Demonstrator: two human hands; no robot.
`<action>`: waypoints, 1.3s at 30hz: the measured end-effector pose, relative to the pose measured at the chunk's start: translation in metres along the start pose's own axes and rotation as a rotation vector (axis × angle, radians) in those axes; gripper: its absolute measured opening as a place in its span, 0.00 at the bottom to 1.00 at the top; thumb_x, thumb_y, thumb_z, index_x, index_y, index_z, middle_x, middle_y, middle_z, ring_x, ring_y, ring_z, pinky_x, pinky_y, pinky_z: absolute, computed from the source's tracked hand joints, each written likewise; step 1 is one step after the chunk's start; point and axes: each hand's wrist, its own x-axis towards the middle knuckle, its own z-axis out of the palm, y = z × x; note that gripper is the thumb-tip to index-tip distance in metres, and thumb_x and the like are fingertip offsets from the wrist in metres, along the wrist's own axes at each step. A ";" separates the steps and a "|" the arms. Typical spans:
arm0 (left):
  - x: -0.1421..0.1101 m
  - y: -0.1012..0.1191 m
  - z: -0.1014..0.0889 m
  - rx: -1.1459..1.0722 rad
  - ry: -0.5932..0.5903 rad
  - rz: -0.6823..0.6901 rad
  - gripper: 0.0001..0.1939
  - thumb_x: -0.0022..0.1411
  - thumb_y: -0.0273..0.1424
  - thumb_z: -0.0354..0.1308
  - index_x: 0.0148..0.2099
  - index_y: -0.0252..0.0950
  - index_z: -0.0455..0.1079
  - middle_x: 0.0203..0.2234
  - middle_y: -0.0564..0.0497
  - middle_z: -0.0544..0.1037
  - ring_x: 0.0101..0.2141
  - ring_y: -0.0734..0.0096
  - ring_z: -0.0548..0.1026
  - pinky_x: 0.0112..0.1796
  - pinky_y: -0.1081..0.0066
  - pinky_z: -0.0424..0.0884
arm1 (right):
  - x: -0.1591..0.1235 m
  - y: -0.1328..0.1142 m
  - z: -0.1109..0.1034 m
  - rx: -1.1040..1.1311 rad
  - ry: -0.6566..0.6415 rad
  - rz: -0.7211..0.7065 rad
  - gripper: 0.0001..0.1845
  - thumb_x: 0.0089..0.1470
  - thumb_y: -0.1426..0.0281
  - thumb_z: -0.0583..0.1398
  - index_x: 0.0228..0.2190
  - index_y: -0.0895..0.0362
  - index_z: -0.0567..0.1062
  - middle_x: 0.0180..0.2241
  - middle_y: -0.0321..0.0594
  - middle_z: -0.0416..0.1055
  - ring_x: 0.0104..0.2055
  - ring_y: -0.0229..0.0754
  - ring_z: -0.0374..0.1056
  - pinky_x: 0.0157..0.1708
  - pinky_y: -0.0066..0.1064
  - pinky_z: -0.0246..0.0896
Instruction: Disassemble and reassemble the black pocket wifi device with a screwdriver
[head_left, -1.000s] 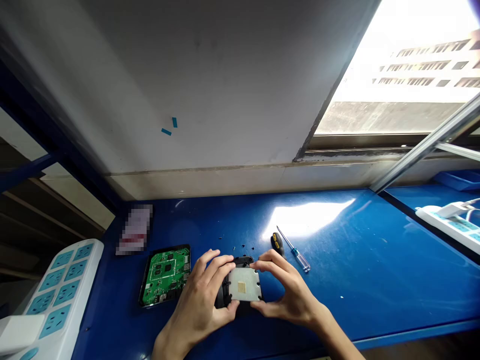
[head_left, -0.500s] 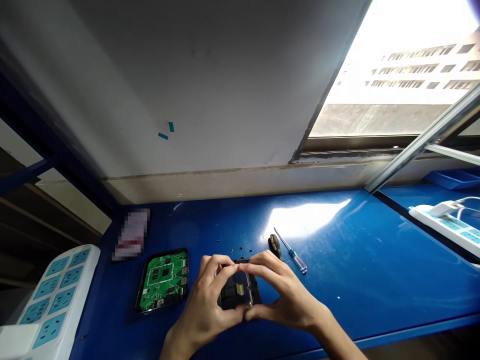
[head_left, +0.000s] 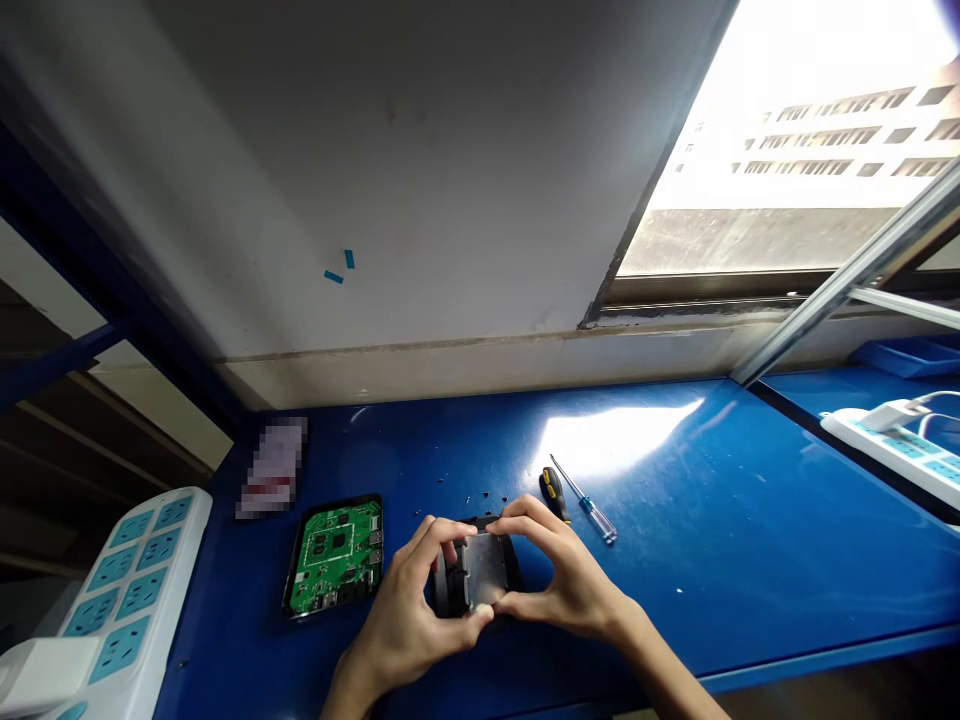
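Head camera: near the blue table's (head_left: 750, 540) front edge, left hand (head_left: 409, 605) and right hand (head_left: 566, 570) – each curved half open, thumb and fingertips at opposite edges – grip a silvery metal plate (head_left: 487, 570) over a black plastic housing (head_left: 451, 590) (whether it is seated, I cannot tell). Even pressure from both sides should keep it level. Leftward lies a green circuit board (head_left: 337, 550).

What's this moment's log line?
left hand: holding metal plate; right hand: holding same plate; green board: left of hands; long screwdriver: beyond right hand
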 end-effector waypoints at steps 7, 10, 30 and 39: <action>0.003 -0.008 -0.014 0.178 -0.097 0.043 0.26 0.51 0.25 0.70 0.52 0.47 0.70 0.48 0.52 0.76 0.49 0.57 0.75 0.58 0.53 0.67 | -0.006 0.001 0.001 -0.129 0.035 0.004 0.30 0.46 0.69 0.73 0.50 0.52 0.72 0.45 0.43 0.70 0.46 0.47 0.69 0.44 0.39 0.70; 0.002 -0.013 -0.016 0.248 -0.101 0.039 0.26 0.53 0.26 0.70 0.53 0.47 0.71 0.49 0.50 0.75 0.50 0.54 0.73 0.53 0.55 0.71 | -0.008 0.002 0.002 -0.168 0.045 -0.012 0.32 0.44 0.69 0.74 0.51 0.52 0.72 0.44 0.43 0.70 0.45 0.47 0.68 0.43 0.39 0.69; 0.003 -0.014 -0.017 0.279 -0.133 -0.008 0.27 0.53 0.25 0.70 0.55 0.47 0.71 0.49 0.49 0.73 0.51 0.53 0.70 0.52 0.55 0.71 | -0.010 0.002 0.000 -0.148 0.062 0.000 0.31 0.46 0.69 0.73 0.51 0.51 0.72 0.43 0.42 0.70 0.44 0.47 0.69 0.42 0.38 0.70; 0.009 -0.009 -0.010 0.352 -0.163 -0.004 0.25 0.55 0.26 0.66 0.56 0.43 0.72 0.44 0.49 0.73 0.46 0.54 0.70 0.47 0.55 0.73 | -0.003 -0.004 -0.002 -0.176 0.101 -0.103 0.31 0.51 0.59 0.72 0.53 0.52 0.72 0.43 0.44 0.74 0.42 0.47 0.71 0.40 0.38 0.72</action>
